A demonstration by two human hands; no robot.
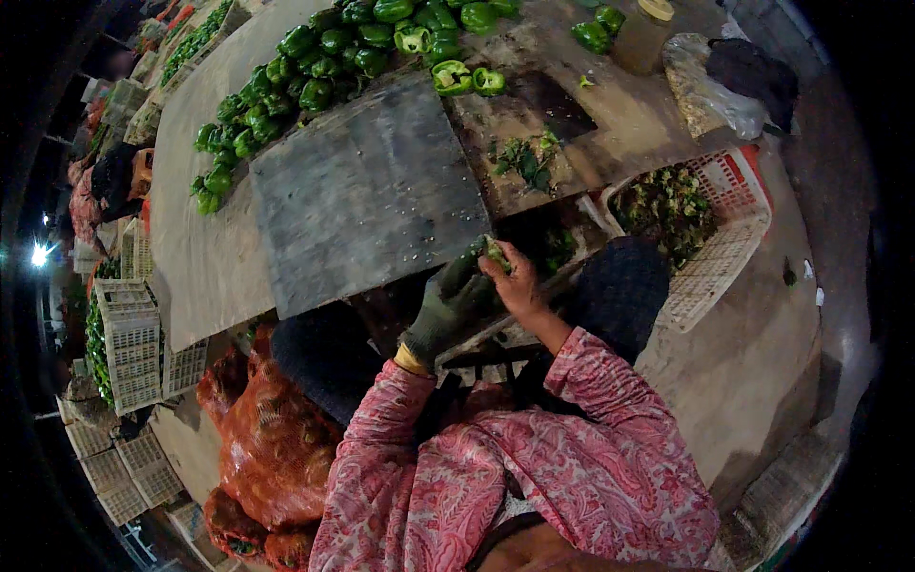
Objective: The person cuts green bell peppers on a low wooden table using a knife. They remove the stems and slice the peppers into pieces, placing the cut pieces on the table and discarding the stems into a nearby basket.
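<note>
My left hand (446,297), in a dark green glove with a yellow cuff, is closed around a green bell pepper that is mostly hidden by its fingers. Bare and curled, my right hand (518,284) meets it at the near right corner of a grey board (372,181). Between its thumb and fingers is a pale green pepper core (496,254). Beyond the board lies a heap of green bell peppers (319,57). Cut pepper halves (452,78) with pale insides rest at the heap's right end.
A crate (729,205) by my right knee holds pepper cores and scraps. Leafy trimmings (526,162) lie on brown boards past my right hand. A lidded jar (642,40) and a plastic bag (739,105) stand far right. Red mesh sacks (276,439) and white crates (129,343) are left.
</note>
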